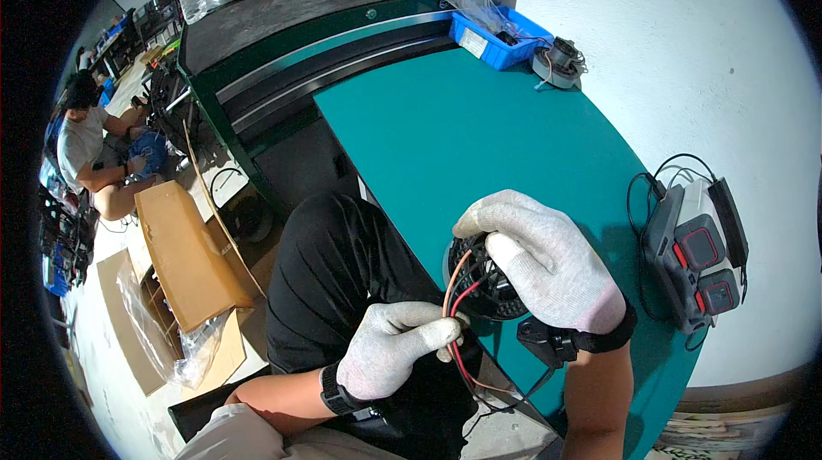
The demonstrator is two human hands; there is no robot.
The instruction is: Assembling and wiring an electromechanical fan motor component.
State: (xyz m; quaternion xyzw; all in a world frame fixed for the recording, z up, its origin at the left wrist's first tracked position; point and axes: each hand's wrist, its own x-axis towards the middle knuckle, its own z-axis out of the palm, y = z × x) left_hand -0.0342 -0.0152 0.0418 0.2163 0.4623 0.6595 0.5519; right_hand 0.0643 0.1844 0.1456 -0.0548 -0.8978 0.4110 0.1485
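Note:
A black, round, motor-like part [494,290] with a slotted body sits at the near edge of the green table. Wires come out of it, among them a red wire [467,292] and an orange wire [458,267]. My left hand [390,350], in a pale knit glove, pinches these wires between thumb and fingers, beside the part. My right hand [548,263], gloved alike, bends over the part's top with its fingers curled and closed. What lies between those fingertips is hidden. The wires hang on below my left hand.
The green tabletop [428,126] curves along a white wall. At its back are a blue bin [497,45] and a grey motor [558,65]; a grey charger [693,246] with batteries is at right. Cardboard boxes [188,246] stand left, and a person [94,139] sits farther off.

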